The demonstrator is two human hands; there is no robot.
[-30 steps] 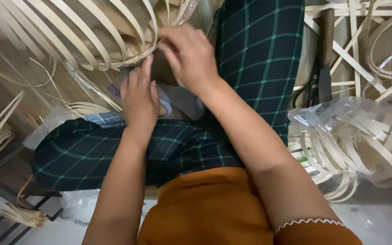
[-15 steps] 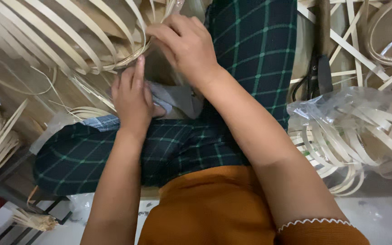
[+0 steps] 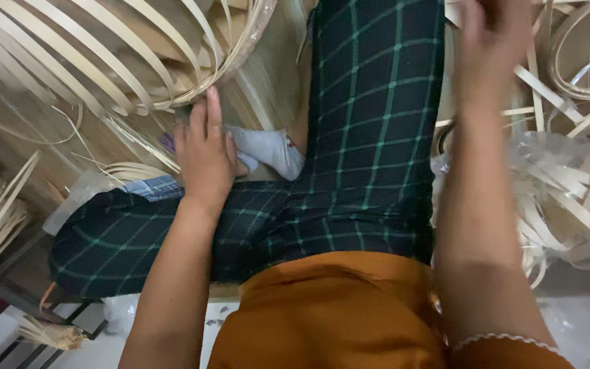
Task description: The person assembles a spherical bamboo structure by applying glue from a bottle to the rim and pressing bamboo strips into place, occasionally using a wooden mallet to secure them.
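left hand [image 3: 205, 157]: flat, palm down, fingers together, beside the white sock [image 3: 268, 149]
right hand [image 3: 493, 34]: raised far right of the sock, blurred

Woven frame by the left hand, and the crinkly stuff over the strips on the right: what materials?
Woven frame: looks like split bamboo or cane, judging by its pale tan, flat, thin, matte strips bent into curves. Left hand rests at its rim. Crinkly cover: probably thin clear plastic film, as it is see-through, wrinkled and glossy, with the strips showing through.

basket frame [image 3: 138, 61] ahead-left; sock [image 3: 271, 149] beside it; strip pile [image 3: 568, 198] right
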